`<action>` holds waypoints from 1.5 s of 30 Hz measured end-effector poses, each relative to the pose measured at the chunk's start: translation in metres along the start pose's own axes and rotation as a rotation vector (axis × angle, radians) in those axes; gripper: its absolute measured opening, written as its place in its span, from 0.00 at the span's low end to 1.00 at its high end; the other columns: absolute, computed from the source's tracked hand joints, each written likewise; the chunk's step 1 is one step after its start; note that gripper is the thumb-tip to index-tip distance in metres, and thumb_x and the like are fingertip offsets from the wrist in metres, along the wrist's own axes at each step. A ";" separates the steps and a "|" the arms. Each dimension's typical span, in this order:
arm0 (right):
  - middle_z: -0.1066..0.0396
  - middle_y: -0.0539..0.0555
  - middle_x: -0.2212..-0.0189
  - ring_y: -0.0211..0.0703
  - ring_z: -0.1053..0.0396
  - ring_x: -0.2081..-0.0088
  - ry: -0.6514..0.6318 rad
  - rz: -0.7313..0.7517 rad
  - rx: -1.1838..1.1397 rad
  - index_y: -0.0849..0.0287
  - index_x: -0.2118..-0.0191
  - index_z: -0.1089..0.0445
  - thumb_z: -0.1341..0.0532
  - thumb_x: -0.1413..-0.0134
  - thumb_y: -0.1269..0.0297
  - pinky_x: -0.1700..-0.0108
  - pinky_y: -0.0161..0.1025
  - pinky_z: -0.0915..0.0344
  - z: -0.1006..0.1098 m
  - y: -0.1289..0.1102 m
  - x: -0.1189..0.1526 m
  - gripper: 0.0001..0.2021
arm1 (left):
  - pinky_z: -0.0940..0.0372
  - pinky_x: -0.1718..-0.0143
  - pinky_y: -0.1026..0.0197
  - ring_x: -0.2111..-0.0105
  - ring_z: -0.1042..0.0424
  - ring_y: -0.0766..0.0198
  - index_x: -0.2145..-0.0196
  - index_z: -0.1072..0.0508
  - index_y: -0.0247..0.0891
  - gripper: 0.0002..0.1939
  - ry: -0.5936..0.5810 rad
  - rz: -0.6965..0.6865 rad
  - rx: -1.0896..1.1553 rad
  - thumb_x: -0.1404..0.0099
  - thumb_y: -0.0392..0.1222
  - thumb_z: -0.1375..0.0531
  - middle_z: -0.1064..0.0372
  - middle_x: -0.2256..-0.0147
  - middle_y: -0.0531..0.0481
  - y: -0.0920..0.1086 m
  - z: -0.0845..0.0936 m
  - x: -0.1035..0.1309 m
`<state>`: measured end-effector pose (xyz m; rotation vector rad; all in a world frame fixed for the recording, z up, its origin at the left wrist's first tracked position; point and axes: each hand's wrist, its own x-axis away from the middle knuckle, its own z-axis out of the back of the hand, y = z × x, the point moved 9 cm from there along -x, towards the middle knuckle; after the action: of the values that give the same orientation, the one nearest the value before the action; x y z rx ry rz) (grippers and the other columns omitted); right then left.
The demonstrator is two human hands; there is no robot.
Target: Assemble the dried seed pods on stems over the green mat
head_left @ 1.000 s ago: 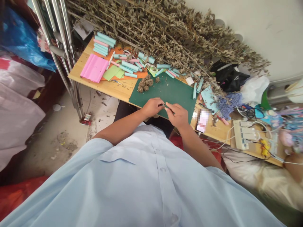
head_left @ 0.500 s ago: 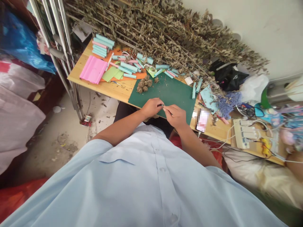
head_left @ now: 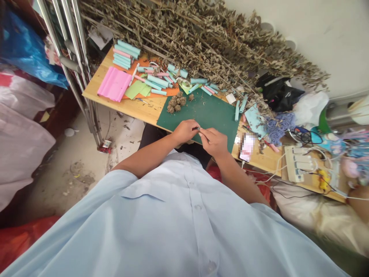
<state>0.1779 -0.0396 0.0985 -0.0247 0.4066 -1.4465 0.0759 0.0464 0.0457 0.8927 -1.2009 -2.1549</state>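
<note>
My left hand [head_left: 186, 131] and my right hand [head_left: 213, 141] meet over the near edge of a dark green mat [head_left: 215, 111]. The fingers of both are pinched together at their tips, around something small and dark that I cannot make out. Just beyond the left hand, a cluster of brown dried balls [head_left: 175, 103] lies on the mat, with one loose ball [head_left: 191, 97] beside it. Rolled blue paper tubes [head_left: 158, 81] and pink ones lie scattered along the mat's far left side.
Long dried leafy stalks [head_left: 187, 42] are heaped behind the table. Pink paper [head_left: 114, 84] lies at the left, by metal crutches [head_left: 77, 57]. A phone [head_left: 247, 147] with a cable, purple yarn [head_left: 279, 125] and a power strip [head_left: 298, 163] occupy the right.
The hands keep nearly the same pose, fingertips together over the mat's edge. The view has shifted very slightly; nothing on the table has visibly moved.
</note>
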 end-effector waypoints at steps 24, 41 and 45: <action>0.20 0.58 0.59 0.48 0.24 0.60 0.136 -0.204 -0.068 0.55 0.40 0.23 0.42 0.31 0.57 0.54 0.43 0.27 0.013 0.032 0.005 0.20 | 0.32 0.56 0.59 0.62 0.26 0.61 0.63 0.19 0.37 0.03 0.023 0.007 -0.023 0.32 0.38 0.33 0.23 0.64 0.47 -0.005 0.002 -0.001; 0.22 0.60 0.56 0.47 0.28 0.65 0.107 -0.581 -0.159 0.58 0.59 0.18 0.36 0.40 0.56 0.50 0.50 0.28 -0.012 0.124 0.031 0.13 | 0.31 0.56 0.60 0.63 0.24 0.62 0.63 0.18 0.36 0.03 0.052 0.009 -0.032 0.35 0.37 0.29 0.22 0.64 0.47 -0.007 0.002 -0.002; 0.20 0.59 0.58 0.47 0.27 0.66 0.141 -0.593 -0.275 0.57 0.61 0.19 0.35 0.42 0.53 0.52 0.49 0.27 -0.008 0.114 0.026 0.13 | 0.32 0.55 0.59 0.62 0.24 0.61 0.63 0.18 0.36 0.03 0.029 0.015 -0.031 0.35 0.37 0.29 0.21 0.63 0.47 -0.005 0.001 -0.002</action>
<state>0.2867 -0.0469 0.0548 -0.2855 0.7557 -1.9703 0.0757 0.0510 0.0426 0.8962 -1.1535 -2.1357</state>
